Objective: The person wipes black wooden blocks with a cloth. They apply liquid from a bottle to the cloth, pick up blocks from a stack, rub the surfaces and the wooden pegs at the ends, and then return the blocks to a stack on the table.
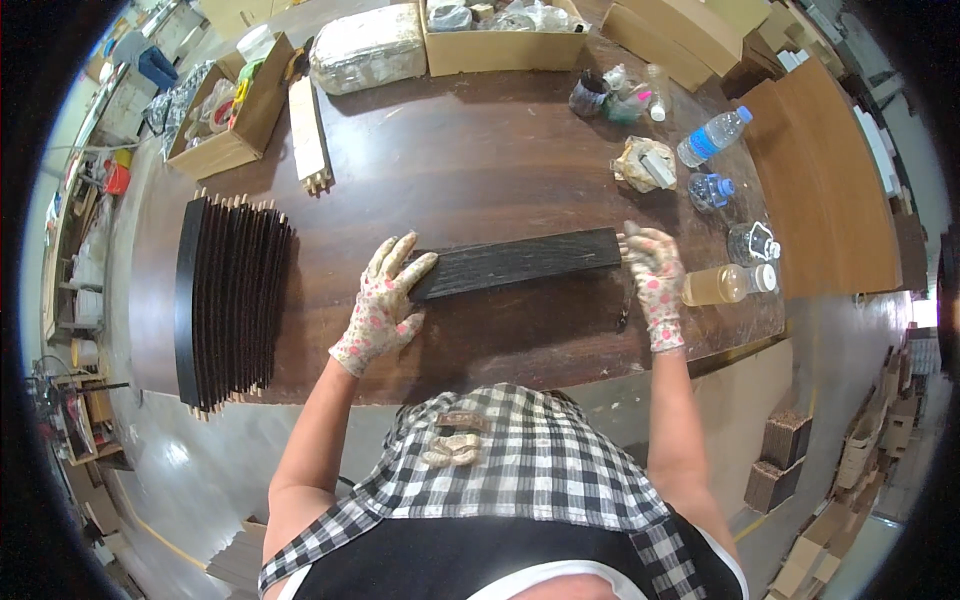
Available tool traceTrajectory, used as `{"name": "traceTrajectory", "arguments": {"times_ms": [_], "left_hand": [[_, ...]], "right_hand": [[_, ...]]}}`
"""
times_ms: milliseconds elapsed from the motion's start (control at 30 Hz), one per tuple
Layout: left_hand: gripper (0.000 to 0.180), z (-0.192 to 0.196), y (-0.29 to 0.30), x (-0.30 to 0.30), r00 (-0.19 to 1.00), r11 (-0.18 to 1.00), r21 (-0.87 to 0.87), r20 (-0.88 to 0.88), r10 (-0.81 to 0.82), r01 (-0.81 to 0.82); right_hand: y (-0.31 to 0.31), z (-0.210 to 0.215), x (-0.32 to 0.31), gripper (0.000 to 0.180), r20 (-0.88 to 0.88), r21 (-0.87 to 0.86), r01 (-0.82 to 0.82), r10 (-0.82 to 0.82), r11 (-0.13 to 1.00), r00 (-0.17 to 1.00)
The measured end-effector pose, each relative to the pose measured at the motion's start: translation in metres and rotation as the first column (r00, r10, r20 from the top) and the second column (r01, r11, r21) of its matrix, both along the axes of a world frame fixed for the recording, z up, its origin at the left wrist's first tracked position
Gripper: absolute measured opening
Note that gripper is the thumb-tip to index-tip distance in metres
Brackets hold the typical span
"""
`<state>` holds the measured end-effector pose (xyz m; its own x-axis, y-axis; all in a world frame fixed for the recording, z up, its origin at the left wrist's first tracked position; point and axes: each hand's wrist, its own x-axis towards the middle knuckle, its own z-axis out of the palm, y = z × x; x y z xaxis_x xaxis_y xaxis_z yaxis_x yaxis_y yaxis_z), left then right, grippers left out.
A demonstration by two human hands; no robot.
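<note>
**A:** What are the hands doing right now?

**B:** A person in floral work gloves is standing at a dark wooden counter [480, 170], seen from above. A long dark plank [515, 263] is lying flat across the counter in front of them, running left to right. The left hand [383, 305] is resting on the plank's left end, palm down, fingers [405, 262] spread wide. The right hand [652, 275] is meeting the right end, fingers curled close together against it; I cannot tell whether they are actually gripping it.

**A:** How are the arms sitting?

**B:** Both bare forearms are reaching up from the lower edge, elbows out, wrists fairly straight, hands well apart at the two ends of the plank.

**A:** What could go wrong from here?

**B:** My judgement: the right hand is working just beside a bottle of amber liquid [728, 283] lying on its side near the counter's right edge, with clear bottles [712, 137] behind it. A push or swing of the plank to the right could be knocking them off. The flat left hand is only pressing, not clasping, so the plank might be slipping or pivoting under it.

**A:** Anything else nearby?

**B:** A stack of dark slats [232, 300] is standing on edge at the left, well apart from the plank, and open cardboard boxes [230, 115] are sitting along the far side.
</note>
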<state>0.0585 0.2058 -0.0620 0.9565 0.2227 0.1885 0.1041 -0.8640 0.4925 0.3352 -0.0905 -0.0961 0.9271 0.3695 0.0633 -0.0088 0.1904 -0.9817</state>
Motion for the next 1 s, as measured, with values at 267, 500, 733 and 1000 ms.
{"name": "traceTrajectory", "arguments": {"times_ms": [267,500,733,1000], "left_hand": [[0.092,-0.030,0.002,0.004,0.955,0.945,-0.325,0.264,0.136,-0.045],[0.097,-0.043,0.007,0.005,0.950,0.903,-0.412,0.214,0.228,-0.124],[0.105,-0.041,-0.001,0.009,0.963,0.598,-0.801,0.160,0.216,-0.002],[0.098,-0.041,0.002,0.006,0.944,0.667,-0.744,0.252,0.212,0.049]], "right_hand": [[0.038,0.049,-0.031,0.020,0.785,-0.456,0.400,0.147,0.795,0.602],[0.173,0.022,-0.184,0.050,0.667,-0.663,-0.136,0.664,0.736,0.338],[0.076,0.012,-0.087,0.048,0.763,-0.645,0.440,0.501,0.625,0.408],[0.095,0.011,-0.108,0.045,0.826,-0.553,0.353,0.441,0.754,0.352]]}}
